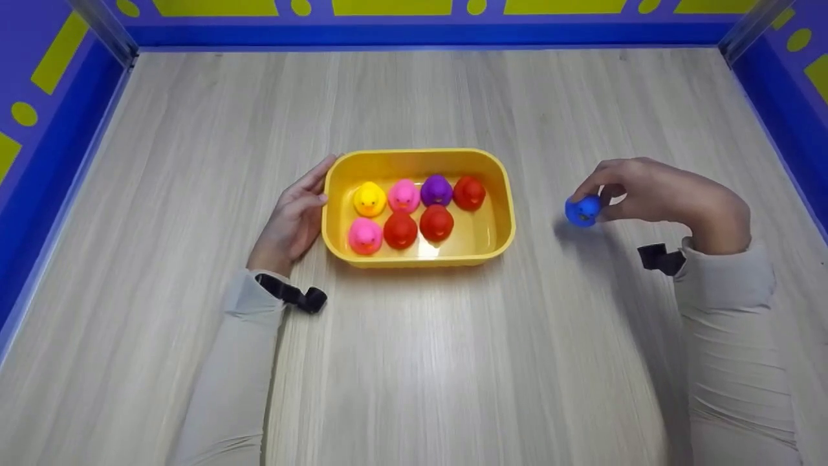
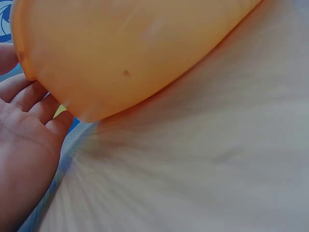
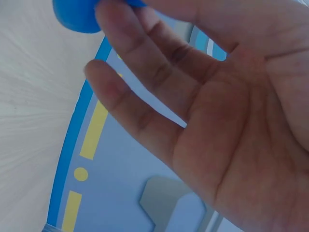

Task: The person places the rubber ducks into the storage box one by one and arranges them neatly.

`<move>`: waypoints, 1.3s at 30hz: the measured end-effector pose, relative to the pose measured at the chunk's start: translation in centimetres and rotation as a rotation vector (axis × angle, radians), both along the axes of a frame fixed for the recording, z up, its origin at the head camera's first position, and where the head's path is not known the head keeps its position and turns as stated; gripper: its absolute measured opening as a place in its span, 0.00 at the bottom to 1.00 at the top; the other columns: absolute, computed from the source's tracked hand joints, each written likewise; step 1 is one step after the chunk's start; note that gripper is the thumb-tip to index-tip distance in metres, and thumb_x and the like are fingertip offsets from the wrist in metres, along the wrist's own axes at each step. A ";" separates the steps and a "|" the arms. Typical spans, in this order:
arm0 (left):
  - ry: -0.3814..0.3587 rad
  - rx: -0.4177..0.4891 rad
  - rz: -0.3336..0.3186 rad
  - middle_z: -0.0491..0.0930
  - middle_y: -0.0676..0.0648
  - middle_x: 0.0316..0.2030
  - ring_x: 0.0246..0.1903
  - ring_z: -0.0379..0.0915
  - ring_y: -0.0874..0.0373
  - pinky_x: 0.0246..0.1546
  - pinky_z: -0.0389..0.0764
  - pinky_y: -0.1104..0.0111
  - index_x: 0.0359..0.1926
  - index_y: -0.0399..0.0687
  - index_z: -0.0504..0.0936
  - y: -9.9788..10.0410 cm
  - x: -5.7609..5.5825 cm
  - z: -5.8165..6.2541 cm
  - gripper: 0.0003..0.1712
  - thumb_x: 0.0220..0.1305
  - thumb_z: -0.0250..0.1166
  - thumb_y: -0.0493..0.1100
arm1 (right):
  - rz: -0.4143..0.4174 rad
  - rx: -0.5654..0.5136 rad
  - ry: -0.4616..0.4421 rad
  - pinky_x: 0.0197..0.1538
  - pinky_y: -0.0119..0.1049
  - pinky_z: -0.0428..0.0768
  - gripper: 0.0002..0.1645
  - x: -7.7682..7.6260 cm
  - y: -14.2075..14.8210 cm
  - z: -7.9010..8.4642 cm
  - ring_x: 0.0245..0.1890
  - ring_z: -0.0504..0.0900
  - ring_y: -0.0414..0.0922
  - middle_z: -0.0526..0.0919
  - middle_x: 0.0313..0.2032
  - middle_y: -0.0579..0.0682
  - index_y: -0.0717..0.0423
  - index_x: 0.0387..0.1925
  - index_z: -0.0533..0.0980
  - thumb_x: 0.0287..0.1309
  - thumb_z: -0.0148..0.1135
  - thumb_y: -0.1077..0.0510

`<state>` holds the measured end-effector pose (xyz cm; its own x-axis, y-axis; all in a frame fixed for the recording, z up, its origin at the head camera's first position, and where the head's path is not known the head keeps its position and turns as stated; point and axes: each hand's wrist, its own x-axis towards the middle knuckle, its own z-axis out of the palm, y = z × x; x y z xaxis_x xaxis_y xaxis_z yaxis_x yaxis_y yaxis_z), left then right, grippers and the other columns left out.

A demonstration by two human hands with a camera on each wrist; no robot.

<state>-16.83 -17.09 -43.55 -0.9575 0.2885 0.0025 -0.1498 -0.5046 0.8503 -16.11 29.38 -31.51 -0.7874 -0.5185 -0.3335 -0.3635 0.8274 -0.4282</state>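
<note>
My right hand [image 1: 653,194] pinches a small blue rubber duck [image 1: 583,211] between thumb and fingers, right of the bin. In the right wrist view the duck's blue edge [image 3: 77,17] shows at the top, and the other fingers are loosely extended. A yellow plastic bin [image 1: 420,260] rests on the table. Inside it sit a yellow duck [image 1: 369,199], two pink ducks [image 1: 404,195], a purple duck [image 1: 436,191] and three red ducks [image 1: 469,193]. My left hand [image 1: 292,217] lies against the bin's left end, fingers fairly straight along its outer wall [image 2: 125,48].
The wood-grain table [image 1: 420,362] spreads around the bin. Blue and purple walls with yellow marks [image 1: 401,35] bound it at the back and both sides. A black strap mount [image 1: 294,294] sits at the left cuff, another black piece [image 1: 661,259] at the right.
</note>
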 end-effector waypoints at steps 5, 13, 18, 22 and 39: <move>-0.009 0.011 0.005 0.52 0.39 0.74 0.73 0.49 0.51 0.73 0.54 0.63 0.73 0.34 0.51 0.0 0.1 0.1 0.36 0.62 0.42 0.25 | 0.020 -0.019 0.010 0.50 0.48 0.82 0.19 -0.1 -0.4 0.3 0.46 0.82 0.49 0.82 0.46 0.51 0.53 0.46 0.82 0.51 0.68 0.68; 0.007 0.010 0.005 0.51 0.38 0.74 0.74 0.48 0.50 0.73 0.54 0.62 0.72 0.33 0.50 0.1 0.0 0.1 0.36 0.62 0.42 0.25 | 0.031 -0.025 0.020 0.51 0.48 0.82 0.20 -0.3 -1.1 1.0 0.46 0.83 0.50 0.82 0.46 0.51 0.53 0.47 0.82 0.51 0.68 0.67; 0.007 0.010 0.005 0.51 0.39 0.74 0.74 0.48 0.50 0.74 0.53 0.63 0.72 0.33 0.51 0.1 0.0 0.1 0.36 0.61 0.42 0.25 | 0.044 -0.018 0.034 0.51 0.47 0.82 0.19 -0.4 -1.7 1.5 0.47 0.83 0.49 0.83 0.45 0.49 0.50 0.47 0.83 0.51 0.69 0.65; 0.007 0.005 0.010 0.52 0.39 0.74 0.73 0.48 0.51 0.74 0.53 0.63 0.72 0.33 0.51 0.1 0.0 0.0 0.36 0.61 0.42 0.24 | 0.067 -0.039 0.057 0.51 0.44 0.82 0.18 -0.4 -2.1 1.9 0.45 0.83 0.46 0.83 0.44 0.47 0.49 0.46 0.83 0.52 0.69 0.64; 0.005 -0.022 0.006 0.52 0.40 0.74 0.73 0.48 0.52 0.74 0.52 0.63 0.72 0.34 0.51 0.1 0.0 0.1 0.36 0.61 0.41 0.25 | 0.079 -0.040 0.041 0.53 0.47 0.81 0.19 -0.9 -3.9 2.9 0.48 0.82 0.48 0.82 0.46 0.47 0.48 0.48 0.83 0.53 0.68 0.64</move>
<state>-16.83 -17.02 -43.46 -0.9591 0.2829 0.0007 -0.1429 -0.4864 0.8620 -17.00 25.53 -28.62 -0.7559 -0.5918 -0.2800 -0.4448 0.7780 -0.4437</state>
